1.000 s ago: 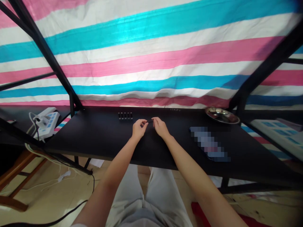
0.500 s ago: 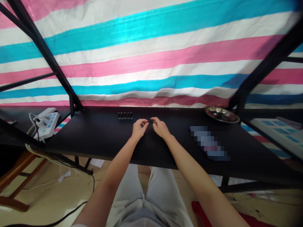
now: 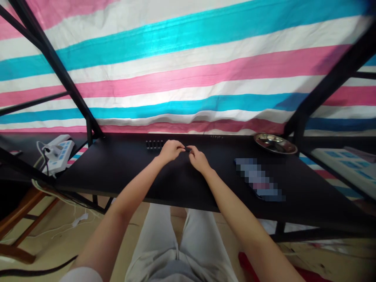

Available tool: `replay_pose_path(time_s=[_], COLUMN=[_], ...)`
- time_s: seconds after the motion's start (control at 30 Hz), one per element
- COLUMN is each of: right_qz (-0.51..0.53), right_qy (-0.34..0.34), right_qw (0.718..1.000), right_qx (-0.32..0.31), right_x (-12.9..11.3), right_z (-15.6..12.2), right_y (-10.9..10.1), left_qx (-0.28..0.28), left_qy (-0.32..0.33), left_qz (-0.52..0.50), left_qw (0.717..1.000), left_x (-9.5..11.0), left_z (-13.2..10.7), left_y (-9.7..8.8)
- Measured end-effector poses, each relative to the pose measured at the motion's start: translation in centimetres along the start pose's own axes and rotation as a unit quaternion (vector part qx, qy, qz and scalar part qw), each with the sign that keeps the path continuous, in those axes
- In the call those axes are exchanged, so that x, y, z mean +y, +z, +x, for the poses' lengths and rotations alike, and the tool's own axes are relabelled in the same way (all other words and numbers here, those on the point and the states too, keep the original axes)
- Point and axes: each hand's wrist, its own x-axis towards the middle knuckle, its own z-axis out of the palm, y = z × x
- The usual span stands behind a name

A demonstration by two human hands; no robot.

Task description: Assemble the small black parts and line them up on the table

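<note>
Over the middle of the black table, both hands meet at a small dark piece, too small to make out further. My right hand pinches its right side between thumb and fingers. My left hand is closed at its left end, fingertips pressed together. Just left of my left hand stands a row of several small black cylinders with silvery ends; the hand lies close to the row's right end. Several tiny silvery bits lie by the back edge, beyond my right hand.
A round shiny metal plate sits at the back right. In front of it lies a flat blue-edged object, blurred out by pixels. White power strips with cables are at the left. A striped sheet hangs behind, between black frame posts.
My left hand has shifted slightly up and turned, its forearm swinging left, and now comes close to the row of cylinders. My right hand stays nearly in place, still pinching the dark piece.
</note>
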Motion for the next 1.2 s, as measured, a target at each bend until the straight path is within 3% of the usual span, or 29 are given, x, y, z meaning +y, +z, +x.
replay_pose_path(time_s=[0.1, 0.23, 0.33, 0.63, 0.8, 1.2], right_qz=[0.008, 0.010, 0.016, 0.037, 0.036, 0.046], right_qy=[0.005, 0.011, 0.012, 0.011, 0.018, 0.016], right_qw=[1.000, 1.000, 0.999, 0.998, 0.999, 0.998], right_qx=[-0.001, 0.021, 0.031, 0.042, 0.035, 0.044], right_x=[-0.3, 0.0, 0.4, 0.4, 0.3, 0.5], right_z=[0.0, 0.1, 0.2, 0.2, 0.2, 0.2], right_y=[-0.1, -0.1, 0.1, 0.4, 0.3, 0.5], left_qx=[-0.084, -0.161, -0.185, -0.174, -0.184, -0.181], left_qy=[0.045, 0.024, -0.006, -0.053, -0.052, -0.069], left_qz=[0.061, 0.195, 0.282, 0.287, 0.333, 0.320], left_qw=[0.994, 0.967, 0.941, 0.941, 0.923, 0.927], left_x=[0.1, -0.6, -1.8, -4.6, -4.9, -5.1], left_z=[2.8, 5.5, 6.3, 6.2, 6.1, 5.9], left_y=[-2.5, -4.4, -4.8, -4.7, -4.6, -4.5])
